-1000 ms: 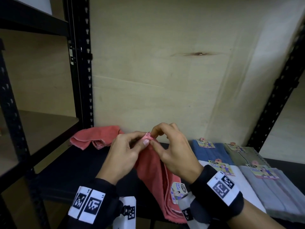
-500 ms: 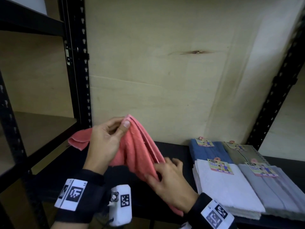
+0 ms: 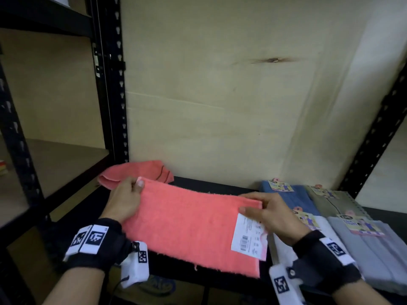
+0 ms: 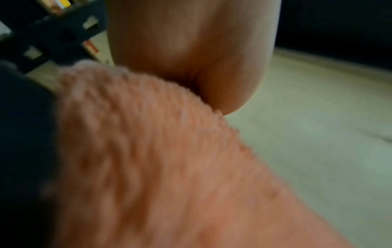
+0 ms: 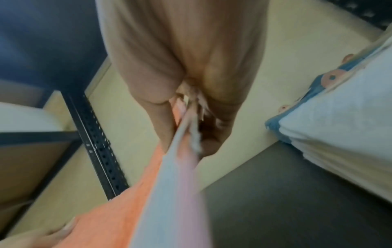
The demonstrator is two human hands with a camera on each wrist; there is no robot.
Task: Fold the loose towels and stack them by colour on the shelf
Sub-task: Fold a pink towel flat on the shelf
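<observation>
A coral-pink towel (image 3: 189, 223) hangs stretched between both hands above the front of the black shelf (image 3: 209, 187). My left hand (image 3: 127, 199) pinches its upper left corner, thumb on top (image 4: 191, 55). My right hand (image 3: 264, 213) pinches the upper right corner by the white paper label (image 3: 248, 236); the right wrist view shows towel (image 5: 118, 209) and label (image 5: 169, 193) edge-on between thumb and fingers. A second pink towel (image 3: 136, 173) lies crumpled at the shelf's back left.
Folded towels lie at the right of the shelf: a blue one (image 3: 290, 198), an olive one (image 3: 334, 201), a white one (image 3: 319, 230) and a grey one (image 3: 378, 254). Black uprights (image 3: 110, 84) frame the bay. A plywood back panel (image 3: 220, 95) stands behind.
The hands, pinched together on the towel a second ago, have moved apart. The towel, bunched and hanging, is now spread flat between them with its label facing me.
</observation>
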